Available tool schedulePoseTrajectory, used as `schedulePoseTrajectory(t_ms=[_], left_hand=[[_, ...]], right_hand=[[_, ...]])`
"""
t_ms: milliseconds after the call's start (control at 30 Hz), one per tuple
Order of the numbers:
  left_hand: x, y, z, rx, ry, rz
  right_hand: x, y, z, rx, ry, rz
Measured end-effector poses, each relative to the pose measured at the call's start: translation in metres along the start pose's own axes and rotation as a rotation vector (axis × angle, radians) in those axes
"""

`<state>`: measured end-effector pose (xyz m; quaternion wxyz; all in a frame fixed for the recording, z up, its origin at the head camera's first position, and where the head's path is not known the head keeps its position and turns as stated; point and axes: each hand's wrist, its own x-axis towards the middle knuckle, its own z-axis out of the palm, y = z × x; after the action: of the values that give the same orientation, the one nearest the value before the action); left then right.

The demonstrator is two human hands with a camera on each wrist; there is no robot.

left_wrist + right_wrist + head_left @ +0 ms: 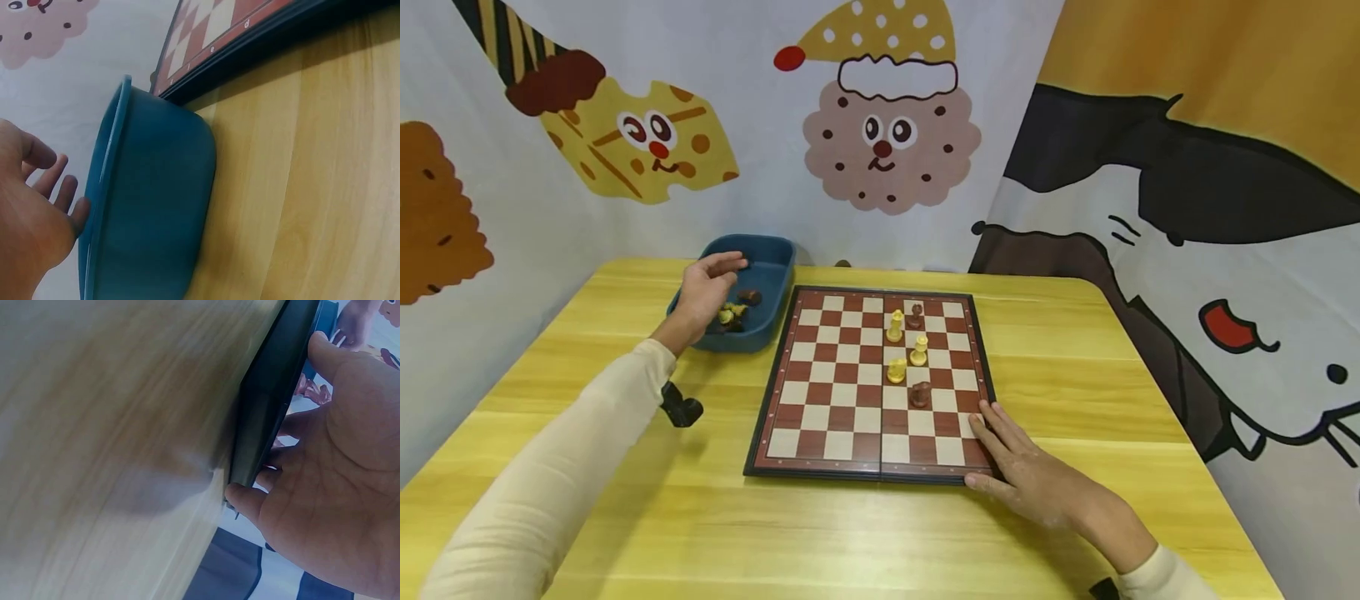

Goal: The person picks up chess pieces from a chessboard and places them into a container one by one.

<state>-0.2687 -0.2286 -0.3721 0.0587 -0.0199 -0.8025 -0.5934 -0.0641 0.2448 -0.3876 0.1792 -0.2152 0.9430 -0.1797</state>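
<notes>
My left hand [703, 292] hovers over the blue plastic bin [784, 275], its fingers loosely extended and no piece showing in it. In the left wrist view, the little finger overlaps the bin's rim [107, 169]. Brown and yellow chess pieces [733, 312] lie inside the bin. My right hand [1037, 479] rests along the right front corner of the chessboard [842, 371], fingertips over its edge and thumb at the front side. On the board's right half stand three yellow pieces, one a knight [896, 371], and two brown ones, including a knight [920, 394].
The board lies unfolded on a yellow wood-grain table [760, 533], close to the bin's right side. A cartoon-printed cloth [700, 225] hangs behind the table and along its sides. A black strap end [681, 407] juts from under my left wrist.
</notes>
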Motion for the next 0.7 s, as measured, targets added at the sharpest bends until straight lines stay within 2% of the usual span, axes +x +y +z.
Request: schedulePoseTrajectory(t_ms=[133,467,700], left_hand=[[-0.002,0.001,0.005,-0.011,-0.004,0.010],[-0.005,0.009,0.018,0.009,-0.027,0.080],[-0.006,0.014,0.035,-0.033,-0.034,0.112]], right_hand=[[-0.001,0.001,0.000,0.002,0.003,0.000],[0.004,0.001,0.000,-0.018,0.003,0.001],[0.002,0.001,-0.002,-0.021,0.003,0.012]])
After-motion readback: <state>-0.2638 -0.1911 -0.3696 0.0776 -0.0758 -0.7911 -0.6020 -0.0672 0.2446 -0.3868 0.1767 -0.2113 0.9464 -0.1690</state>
